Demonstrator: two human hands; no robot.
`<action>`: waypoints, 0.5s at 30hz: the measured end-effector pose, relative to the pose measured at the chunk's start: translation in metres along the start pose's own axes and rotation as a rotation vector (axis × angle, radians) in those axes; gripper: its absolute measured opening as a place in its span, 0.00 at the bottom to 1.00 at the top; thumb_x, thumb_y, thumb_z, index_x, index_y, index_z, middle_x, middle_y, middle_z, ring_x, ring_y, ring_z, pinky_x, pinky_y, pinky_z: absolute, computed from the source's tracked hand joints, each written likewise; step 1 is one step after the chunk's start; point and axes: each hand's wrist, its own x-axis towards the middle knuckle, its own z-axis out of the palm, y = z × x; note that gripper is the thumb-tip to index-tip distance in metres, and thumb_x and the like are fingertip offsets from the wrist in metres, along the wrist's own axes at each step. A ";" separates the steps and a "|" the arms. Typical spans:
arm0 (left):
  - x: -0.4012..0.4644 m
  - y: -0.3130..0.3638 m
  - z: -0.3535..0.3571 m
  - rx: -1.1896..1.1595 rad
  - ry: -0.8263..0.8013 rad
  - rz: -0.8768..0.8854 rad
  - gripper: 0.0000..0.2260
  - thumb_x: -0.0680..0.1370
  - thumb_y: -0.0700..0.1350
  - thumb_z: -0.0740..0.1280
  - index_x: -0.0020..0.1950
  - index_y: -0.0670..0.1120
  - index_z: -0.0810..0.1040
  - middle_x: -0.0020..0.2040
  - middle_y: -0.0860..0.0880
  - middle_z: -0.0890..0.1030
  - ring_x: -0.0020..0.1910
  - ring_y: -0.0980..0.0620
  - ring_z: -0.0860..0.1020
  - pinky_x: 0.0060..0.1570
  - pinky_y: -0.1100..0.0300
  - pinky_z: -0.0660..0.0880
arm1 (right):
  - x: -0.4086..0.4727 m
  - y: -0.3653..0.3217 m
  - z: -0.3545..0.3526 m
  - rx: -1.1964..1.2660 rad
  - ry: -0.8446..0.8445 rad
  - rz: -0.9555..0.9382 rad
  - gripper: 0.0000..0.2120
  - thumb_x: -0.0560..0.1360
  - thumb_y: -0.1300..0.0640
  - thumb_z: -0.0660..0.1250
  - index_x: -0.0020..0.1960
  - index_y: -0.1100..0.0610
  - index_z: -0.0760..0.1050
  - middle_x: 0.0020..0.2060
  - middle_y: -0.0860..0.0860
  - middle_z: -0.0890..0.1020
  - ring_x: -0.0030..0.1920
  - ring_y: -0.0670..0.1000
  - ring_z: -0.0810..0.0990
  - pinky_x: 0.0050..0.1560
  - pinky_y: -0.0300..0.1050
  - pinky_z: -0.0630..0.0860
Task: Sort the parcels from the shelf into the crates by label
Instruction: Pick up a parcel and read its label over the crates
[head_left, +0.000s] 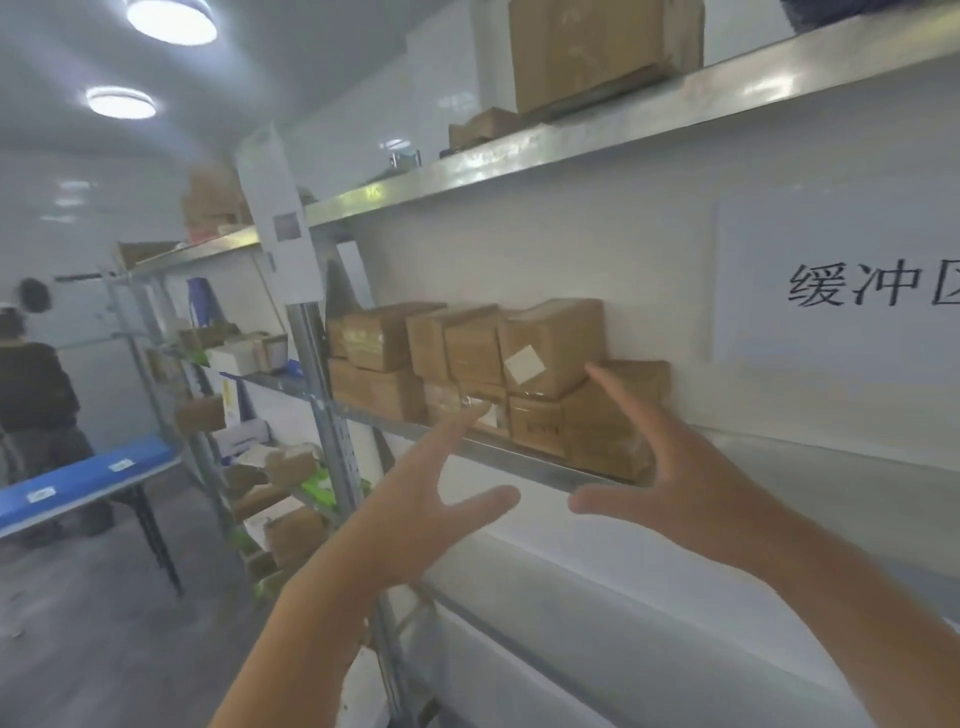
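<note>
While blur smears parcels (550, 358), left hand (415, 499), right hand (670, 467) spread, released; wall sign (857, 280) cut off.

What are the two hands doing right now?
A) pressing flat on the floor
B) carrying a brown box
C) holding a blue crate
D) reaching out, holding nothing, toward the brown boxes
D: the left hand and right hand have spread fingers holding nothing, raised in front of the stacked brown boxes on the shelf.
</note>
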 end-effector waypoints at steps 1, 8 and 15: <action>0.020 0.000 -0.001 -0.002 -0.009 0.013 0.38 0.74 0.71 0.69 0.78 0.76 0.52 0.77 0.73 0.57 0.75 0.65 0.57 0.76 0.55 0.58 | 0.015 0.007 -0.005 -0.002 0.007 0.010 0.55 0.55 0.21 0.74 0.75 0.19 0.48 0.79 0.29 0.57 0.79 0.39 0.60 0.77 0.53 0.65; 0.120 -0.006 0.046 -0.138 -0.139 0.101 0.31 0.74 0.72 0.67 0.75 0.74 0.61 0.77 0.69 0.65 0.75 0.63 0.66 0.71 0.58 0.67 | 0.084 0.082 -0.016 -0.051 0.074 0.120 0.53 0.59 0.15 0.67 0.79 0.28 0.54 0.78 0.32 0.64 0.78 0.38 0.62 0.80 0.55 0.62; 0.142 -0.016 0.098 -0.371 -0.050 0.095 0.21 0.80 0.68 0.61 0.73 0.68 0.69 0.57 0.66 0.79 0.53 0.64 0.78 0.56 0.62 0.78 | 0.102 0.112 0.007 0.175 0.387 0.475 0.47 0.70 0.18 0.60 0.82 0.40 0.61 0.77 0.40 0.68 0.76 0.47 0.68 0.78 0.55 0.64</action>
